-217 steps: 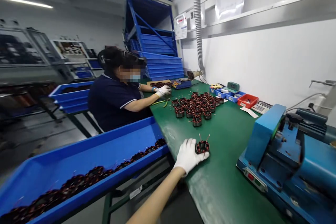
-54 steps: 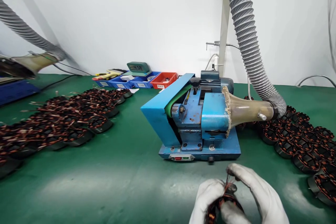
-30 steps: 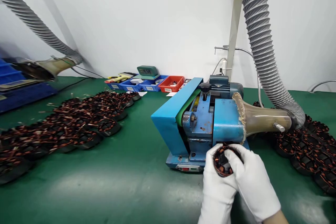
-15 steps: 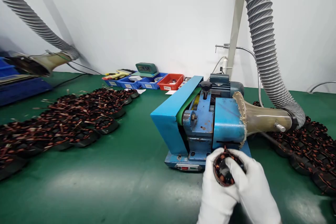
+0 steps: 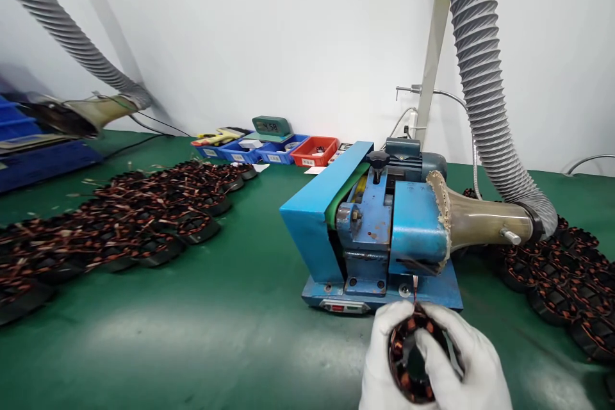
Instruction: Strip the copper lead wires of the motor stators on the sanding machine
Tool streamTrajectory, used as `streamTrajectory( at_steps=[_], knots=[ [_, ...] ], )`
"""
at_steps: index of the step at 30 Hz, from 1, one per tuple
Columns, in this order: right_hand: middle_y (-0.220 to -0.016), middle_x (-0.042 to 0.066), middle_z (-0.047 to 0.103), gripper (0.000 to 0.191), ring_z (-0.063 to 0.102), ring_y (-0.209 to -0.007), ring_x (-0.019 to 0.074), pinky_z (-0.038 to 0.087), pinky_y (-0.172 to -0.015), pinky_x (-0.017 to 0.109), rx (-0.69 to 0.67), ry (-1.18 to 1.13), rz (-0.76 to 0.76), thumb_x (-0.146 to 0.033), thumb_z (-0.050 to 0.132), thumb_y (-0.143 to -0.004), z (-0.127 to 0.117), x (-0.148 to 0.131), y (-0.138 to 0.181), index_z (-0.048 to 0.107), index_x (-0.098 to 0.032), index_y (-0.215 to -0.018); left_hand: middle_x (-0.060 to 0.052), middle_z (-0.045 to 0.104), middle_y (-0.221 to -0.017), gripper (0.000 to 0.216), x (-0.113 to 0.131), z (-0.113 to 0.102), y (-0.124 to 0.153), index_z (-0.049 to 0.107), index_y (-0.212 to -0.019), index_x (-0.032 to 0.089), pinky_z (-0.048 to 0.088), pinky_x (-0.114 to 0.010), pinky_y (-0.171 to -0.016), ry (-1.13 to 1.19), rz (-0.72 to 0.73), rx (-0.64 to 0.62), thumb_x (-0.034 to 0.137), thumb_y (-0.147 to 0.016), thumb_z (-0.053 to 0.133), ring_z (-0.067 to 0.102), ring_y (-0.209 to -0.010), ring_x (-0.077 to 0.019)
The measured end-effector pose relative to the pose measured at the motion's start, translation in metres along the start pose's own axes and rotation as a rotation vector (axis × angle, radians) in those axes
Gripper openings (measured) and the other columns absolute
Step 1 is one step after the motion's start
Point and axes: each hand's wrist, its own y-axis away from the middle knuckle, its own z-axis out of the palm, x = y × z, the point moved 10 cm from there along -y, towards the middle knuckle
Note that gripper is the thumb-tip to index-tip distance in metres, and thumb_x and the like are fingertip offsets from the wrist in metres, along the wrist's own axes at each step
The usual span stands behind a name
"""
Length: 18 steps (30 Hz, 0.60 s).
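Both my hands wear white gloves and hold one motor stator (image 5: pixel 398 359), a black ring with copper windings. My left hand (image 5: pixel 377 359) grips its left side. My right hand (image 5: pixel 473 359) is closed on the right side, with a finger reaching into the ring's opening. Copper wire leads (image 5: pixel 415 288) stick up from the top of the stator, their bright ends just below the blue guard of a belt-driven machine (image 5: pixel 418 218). The ring stands in front of the machine's base, apart from it.
Many stators (image 5: pixel 158 246) lie in rows on the green table (image 5: pixel 192 333) at left, and another group (image 5: pixel 552 282) lies at right. A grey hose (image 5: pixel 480 77) joins the machine's funnel (image 5: pixel 485 218). Blue bins (image 5: pixel 240 155), a red bin (image 5: pixel 314 152) and a clock (image 5: pixel 271 127) stand near the wall.
My hands have drawn the stator down and back from the machine's guard. The wire leads and the front of the base now show between them.
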Motion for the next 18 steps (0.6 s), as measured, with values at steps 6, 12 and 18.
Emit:
streamTrajectory(
  at_steps=[6, 12, 18],
  knots=[
    [-0.084, 0.008, 0.077, 0.025, 0.073, -0.074, 0.0241, 0.059, -0.068, 0.031, -0.031, -0.049, 0.034, -0.028, 0.051, -0.08, 0.007, -0.006, -0.014, 0.073, -0.018, -0.088, -0.004, 0.071, -0.077, 0.019, -0.02, 0.006, -0.018, 0.065, -0.075, 0.023, 0.057, -0.035, -0.069, 0.04, -0.102, -0.013, 0.039, -0.067, 0.073, 0.07, -0.076, -0.0235],
    [-0.083, 0.008, 0.078, 0.023, 0.074, -0.077, 0.0247, 0.059, -0.072, 0.033, -0.113, -0.176, 0.18, -0.027, 0.052, -0.082, 0.019, 0.006, -0.04, 0.073, -0.018, -0.086, -0.002, 0.073, -0.084, 0.041, -0.002, 0.021, -0.037, 0.065, -0.083, 0.021, 0.056, -0.029, -0.074, 0.039, 0.056, 0.03, 0.018, -0.046, 0.082, 0.069, -0.079, -0.02],
    [-0.086, 0.009, 0.078, 0.024, 0.073, -0.082, 0.0259, 0.058, -0.077, 0.036, -0.141, -0.214, 0.241, -0.028, 0.053, -0.082, 0.019, 0.012, -0.04, 0.073, -0.018, -0.088, -0.004, 0.073, -0.084, 0.05, 0.014, 0.035, -0.028, 0.062, -0.082, 0.02, 0.056, -0.033, -0.073, 0.018, 0.026, -0.025, 0.014, -0.037, 0.083, 0.07, -0.078, -0.0232]
  ],
)
